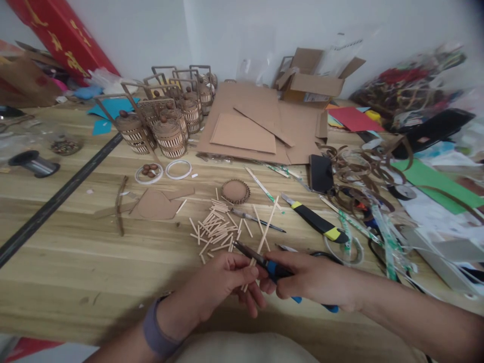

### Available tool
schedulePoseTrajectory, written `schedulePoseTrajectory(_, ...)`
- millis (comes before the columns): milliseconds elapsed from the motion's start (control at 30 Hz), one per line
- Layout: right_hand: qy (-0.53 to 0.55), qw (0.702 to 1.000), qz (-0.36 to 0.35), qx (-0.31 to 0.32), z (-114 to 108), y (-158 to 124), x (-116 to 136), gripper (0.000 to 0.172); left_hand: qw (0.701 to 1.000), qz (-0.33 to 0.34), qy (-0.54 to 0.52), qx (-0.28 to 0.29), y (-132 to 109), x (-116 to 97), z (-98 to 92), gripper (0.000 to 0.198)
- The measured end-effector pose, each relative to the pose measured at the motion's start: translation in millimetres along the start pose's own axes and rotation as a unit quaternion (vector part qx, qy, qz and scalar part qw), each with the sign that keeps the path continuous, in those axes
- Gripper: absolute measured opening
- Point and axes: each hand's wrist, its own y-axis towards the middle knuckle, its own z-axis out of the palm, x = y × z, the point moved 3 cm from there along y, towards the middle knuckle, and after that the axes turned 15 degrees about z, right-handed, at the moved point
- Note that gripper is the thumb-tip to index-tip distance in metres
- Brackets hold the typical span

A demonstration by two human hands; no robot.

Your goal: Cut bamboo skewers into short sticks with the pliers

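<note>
My left hand (pixel 230 277) pinches a thin wooden stick (pixel 267 227) between thumb and fingers. The stick slants up and away over the table. Wrapped in my right hand (pixel 317 280) is a pair of pliers (pixel 278 269) with blue and black handles; its metal jaws cross the stick just above my left fingertips. Whether the jaws touch the stick cannot be made out. Just beyond my hands lies a loose pile of short cut sticks (pixel 215 229). A round cardboard disc with a brown braided rim (pixel 235 191) lies behind the pile, and a pen (pixel 264 222) lies beside it.
A utility knife (pixel 317 219), a phone (pixel 321 174) and coiled brown strips (pixel 351 166) lie to the right. Cardboard sheets (pixel 242 133) and an open box (pixel 313 83) are at the back. Several small lidded stick-sided baskets (pixel 170 136) with tall handles stand back left.
</note>
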Motion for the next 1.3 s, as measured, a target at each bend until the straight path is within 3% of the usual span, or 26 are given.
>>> schedulePoseTrajectory(300, -0.035, 0.998, -0.027, -0.039, 2.4, 7.6, -4.3, 0.013, 0.999, -0.014, 0.035, -0.001, -1.9, 8.9, -3.3, 0.044)
schedulePoseTrajectory(600, -0.008, 0.998, -0.033, -0.046, 7.8, 19.7, -14.5, 0.018, 0.998, 0.018, 0.051, -0.035, 1.5, 12.6, -4.2, 0.043)
schedulePoseTrajectory(800, 0.033, 0.999, -0.031, 0.005, 7.8, 16.5, -12.1, 0.029, 0.998, 0.036, 0.050, -0.030, -0.5, 7.3, 1.3, 0.044)
schedulePoseTrajectory(933, 0.047, 0.998, -0.029, 0.028, 8.8, 15.5, -9.9, 0.025, 0.998, 0.026, 0.047, -0.028, -2.5, 8.8, -0.1, 0.044)
schedulePoseTrajectory(1133, -0.016, 0.997, -0.039, -0.058, 8.8, 18.2, -9.6, 0.012, 0.997, 0.008, 0.065, -0.043, -2.9, 12.7, -1.9, 0.045)
schedulePoseTrajectory(1300, -0.023, 0.996, -0.061, -0.056, 9.0, 20.2, -7.5, 0.007, 0.996, 0.018, 0.071, -0.056, -2.0, 10.6, -2.8, 0.046)
